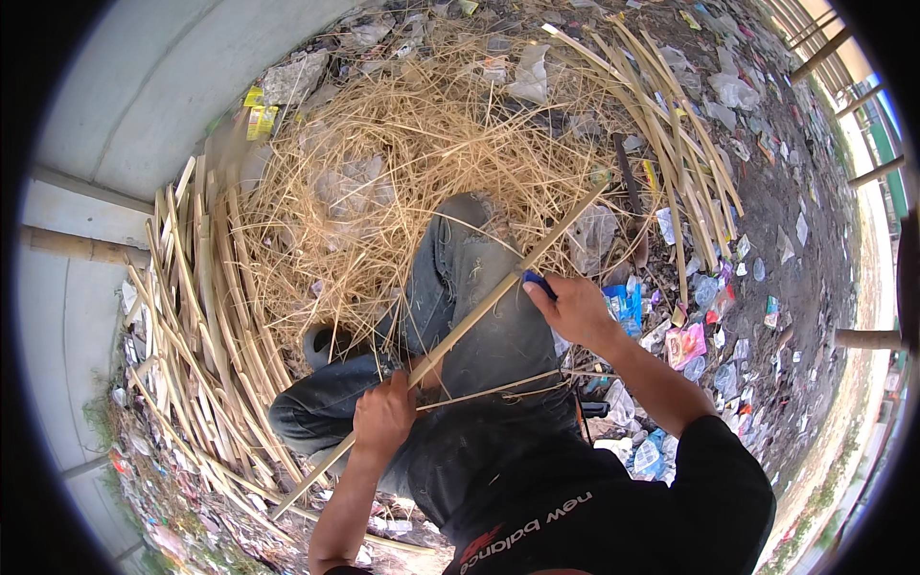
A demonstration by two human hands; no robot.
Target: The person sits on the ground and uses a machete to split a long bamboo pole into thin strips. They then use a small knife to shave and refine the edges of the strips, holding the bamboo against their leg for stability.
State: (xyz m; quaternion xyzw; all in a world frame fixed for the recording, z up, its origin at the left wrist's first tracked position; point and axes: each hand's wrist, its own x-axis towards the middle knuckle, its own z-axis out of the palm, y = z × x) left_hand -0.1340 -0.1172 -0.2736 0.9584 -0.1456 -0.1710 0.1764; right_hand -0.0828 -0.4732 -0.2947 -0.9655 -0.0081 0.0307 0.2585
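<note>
A long, pale bamboo strip (470, 321) lies slantwise across my bent legs, its far end up to the right and its near end down to the left. My left hand (385, 412) is closed around its lower part. Higher up, my right hand (575, 311) grips a small blue tool (539, 283) pressed against the strip; its working edge is hidden. A thin shaving (494, 240) curls off beside that spot. Another thin sliver (498, 388) runs across my lap from near my left hand.
Straw-like shavings (412, 134) pile up beyond my knees. Bamboo strips (216, 335) are stacked at the left by a grey wall (125, 96), and more strips (671, 134) lie at the far right. A dark blade-like bar (628, 187) and plastic litter (685, 345) lie to the right.
</note>
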